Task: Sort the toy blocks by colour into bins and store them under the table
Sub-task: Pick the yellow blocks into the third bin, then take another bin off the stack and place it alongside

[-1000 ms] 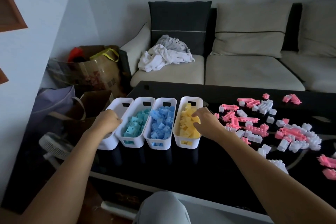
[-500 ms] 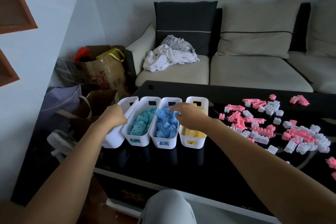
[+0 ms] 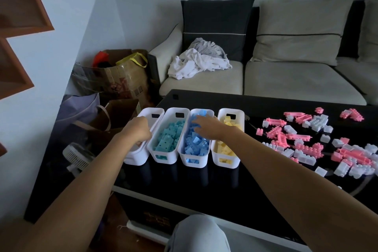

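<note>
Several white bins stand side by side at the left end of the black table (image 3: pixel 255 106). The leftmost bin (image 3: pixel 152 113) shows no blocks; my left hand (image 3: pixel 138 132) grips its right rim. Beside it are a bin of teal blocks (image 3: pixel 168 139), a bin of blue blocks (image 3: pixel 196 147) and a bin of yellow blocks (image 3: pixel 224 149). My right hand (image 3: pixel 208 127) lies over the blue blocks with fingers spread, touching them. Pink and white blocks (image 3: pixel 311 145) lie scattered on the table's right half.
A beige sofa (image 3: pixel 296 82) with cushions and a heap of white cloth (image 3: pixel 198 63) stands behind the table. Paper bags and a cardboard box (image 3: pixel 114 80) crowd the floor at the left, with a small white fan (image 3: pixel 78 156). My knee (image 3: pixel 198 233) is at the table's near edge.
My right hand has moved left from the yellow bin to the blue bin and spread over its blocks. The left hand has stayed on the leftmost bin's rim.
</note>
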`<action>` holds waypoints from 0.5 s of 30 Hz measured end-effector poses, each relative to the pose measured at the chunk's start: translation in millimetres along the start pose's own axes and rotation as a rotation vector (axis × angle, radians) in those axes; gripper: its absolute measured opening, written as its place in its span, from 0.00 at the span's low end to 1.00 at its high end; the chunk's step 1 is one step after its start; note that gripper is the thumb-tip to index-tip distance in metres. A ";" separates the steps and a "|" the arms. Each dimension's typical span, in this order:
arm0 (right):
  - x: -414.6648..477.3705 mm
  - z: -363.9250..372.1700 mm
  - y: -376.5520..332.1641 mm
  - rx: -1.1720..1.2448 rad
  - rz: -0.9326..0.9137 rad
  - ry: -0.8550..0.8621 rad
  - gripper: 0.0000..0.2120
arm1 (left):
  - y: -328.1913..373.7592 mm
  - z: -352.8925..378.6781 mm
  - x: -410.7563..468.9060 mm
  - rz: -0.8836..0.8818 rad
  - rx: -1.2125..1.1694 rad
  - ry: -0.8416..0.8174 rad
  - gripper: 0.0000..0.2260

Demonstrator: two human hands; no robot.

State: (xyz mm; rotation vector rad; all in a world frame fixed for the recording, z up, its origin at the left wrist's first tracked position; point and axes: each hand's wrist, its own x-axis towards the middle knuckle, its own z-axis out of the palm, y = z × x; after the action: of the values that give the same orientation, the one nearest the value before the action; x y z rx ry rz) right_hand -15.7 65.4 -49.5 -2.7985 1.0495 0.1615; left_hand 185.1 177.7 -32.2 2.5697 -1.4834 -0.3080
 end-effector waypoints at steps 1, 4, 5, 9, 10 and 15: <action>-1.0 -0.1 1.9 0.011 -0.002 -0.008 0.20 | 0.1 0.5 -0.7 0.005 0.012 0.017 0.13; -4.4 0.9 10.5 0.134 0.038 0.013 0.22 | 0.1 1.7 -1.0 0.046 0.060 0.127 0.13; -5.4 1.1 13.2 0.191 0.057 0.018 0.23 | 0.2 1.7 -1.2 0.062 0.060 0.177 0.11; -9.9 1.2 19.2 0.328 0.092 0.043 0.26 | 2.2 0.7 -4.5 0.055 0.043 0.356 0.09; -11.1 0.4 19.1 0.330 0.098 0.045 0.25 | 2.6 1.1 -5.3 0.058 0.047 0.397 0.09; -19.7 -4.8 23.7 0.414 0.124 0.117 0.21 | 12.7 -8.5 -8.6 0.110 0.019 0.474 0.05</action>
State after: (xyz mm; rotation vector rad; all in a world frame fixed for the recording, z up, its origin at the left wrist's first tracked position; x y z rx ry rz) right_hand -45.9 59.6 -44.2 -2.3960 1.1323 -0.1878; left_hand 172.5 179.1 -20.1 2.3361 -1.4336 0.3107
